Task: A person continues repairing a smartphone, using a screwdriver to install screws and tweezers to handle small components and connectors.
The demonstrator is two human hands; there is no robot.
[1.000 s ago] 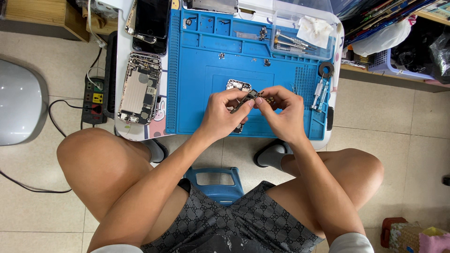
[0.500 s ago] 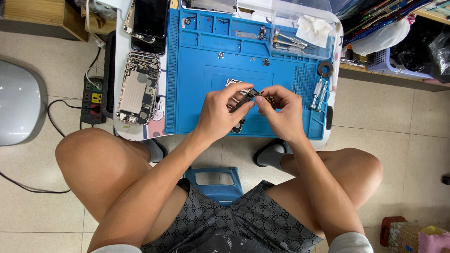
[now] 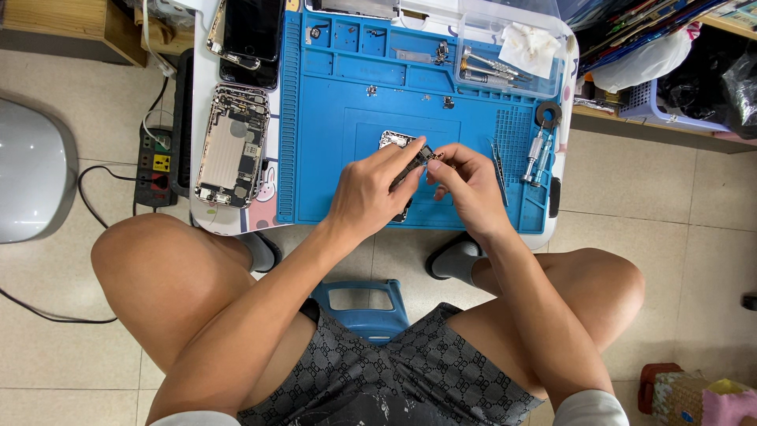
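Left hand (image 3: 371,193) and right hand (image 3: 467,183), each grip pinched on the small metal part (image 3: 419,155) (above blue mat (image 3: 331,158)).

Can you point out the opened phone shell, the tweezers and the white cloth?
opened phone shell (image 3: 230,150), head view, middle of its exposed inside.
tweezers (image 3: 498,164), head view, mid-length of the metal arms.
white cloth (image 3: 530,47), head view, centre of the crumpled piece.

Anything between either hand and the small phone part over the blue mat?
Nothing visible. The left hand and right hand both already pinch the small phone part above the blue mat. The tweezers lie to the right, clear of both hands.
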